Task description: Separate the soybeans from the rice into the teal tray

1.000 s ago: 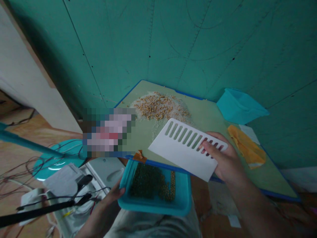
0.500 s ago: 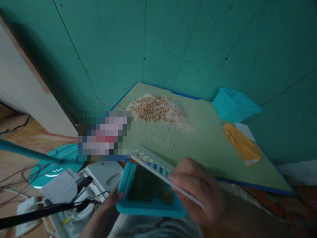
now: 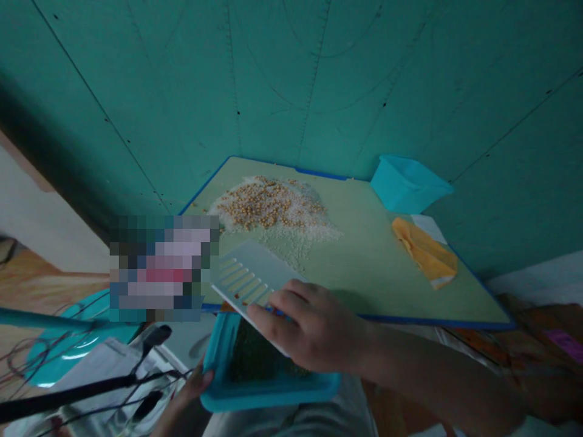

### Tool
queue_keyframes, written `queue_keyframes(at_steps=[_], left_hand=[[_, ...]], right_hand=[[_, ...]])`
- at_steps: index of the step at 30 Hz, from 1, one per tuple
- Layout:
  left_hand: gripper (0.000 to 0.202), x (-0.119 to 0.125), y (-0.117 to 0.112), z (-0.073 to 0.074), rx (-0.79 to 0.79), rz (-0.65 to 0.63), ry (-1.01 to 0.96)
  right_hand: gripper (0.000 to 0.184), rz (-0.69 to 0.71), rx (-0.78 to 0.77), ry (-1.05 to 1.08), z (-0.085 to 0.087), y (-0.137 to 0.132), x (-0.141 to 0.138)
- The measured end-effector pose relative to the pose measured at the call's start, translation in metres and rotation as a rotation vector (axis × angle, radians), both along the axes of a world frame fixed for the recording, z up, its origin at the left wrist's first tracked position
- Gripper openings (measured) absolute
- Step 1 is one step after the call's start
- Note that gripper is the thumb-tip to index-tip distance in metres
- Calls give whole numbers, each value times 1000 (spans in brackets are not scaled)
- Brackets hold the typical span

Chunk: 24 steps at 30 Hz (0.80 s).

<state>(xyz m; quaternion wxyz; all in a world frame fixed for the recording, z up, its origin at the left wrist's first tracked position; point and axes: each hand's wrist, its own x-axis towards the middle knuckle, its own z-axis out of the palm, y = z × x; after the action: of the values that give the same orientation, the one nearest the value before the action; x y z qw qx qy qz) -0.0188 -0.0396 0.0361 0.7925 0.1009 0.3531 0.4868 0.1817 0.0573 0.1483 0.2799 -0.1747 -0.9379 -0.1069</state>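
My right hand [image 3: 314,328] is closed on a white slotted plastic card [image 3: 248,280], held nearly flat over the front edge of the green board [image 3: 378,267]. Below it, my left hand [image 3: 194,388] grips the left rim of a teal tray [image 3: 268,391] holding dark green beans [image 3: 250,358]. A heap of yellow beans mixed with white grains [image 3: 273,206] lies at the far left of the board.
A teal container [image 3: 407,182] stands at the board's back right, with a folded orange cloth [image 3: 423,252] in front of it. A teal wall rises behind. Cables, a black rod [image 3: 68,397] and a teal fan base [image 3: 59,346] lie low on the left.
My right hand has swung the slotted card from the right, down and leftward, to lie flat over the tray and board edge. The view has shifted right and down.
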Motion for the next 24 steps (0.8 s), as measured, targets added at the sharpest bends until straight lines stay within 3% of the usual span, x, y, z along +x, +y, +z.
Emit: queue_keyframes(at_steps=[4,9,14,20,24], left_hand=[[29,0,-2,-7,-16,10,-152],[22,1,-1,-6,21,-4,-83],[21,-1,-2,-4,59,-36,-30],[22,-2,-2,-11,63,-22,29],[29,4,1,-7,54,-10,19]], right_hand=[[26,-58,2,-87,0,10,11],[28,-136,31,-144,-2,22,29],[29,-119,22,-216,-4,32,50],[31,-123,-83,-280,-1,40,79],[27,-185,-105,-239,0,43,98]])
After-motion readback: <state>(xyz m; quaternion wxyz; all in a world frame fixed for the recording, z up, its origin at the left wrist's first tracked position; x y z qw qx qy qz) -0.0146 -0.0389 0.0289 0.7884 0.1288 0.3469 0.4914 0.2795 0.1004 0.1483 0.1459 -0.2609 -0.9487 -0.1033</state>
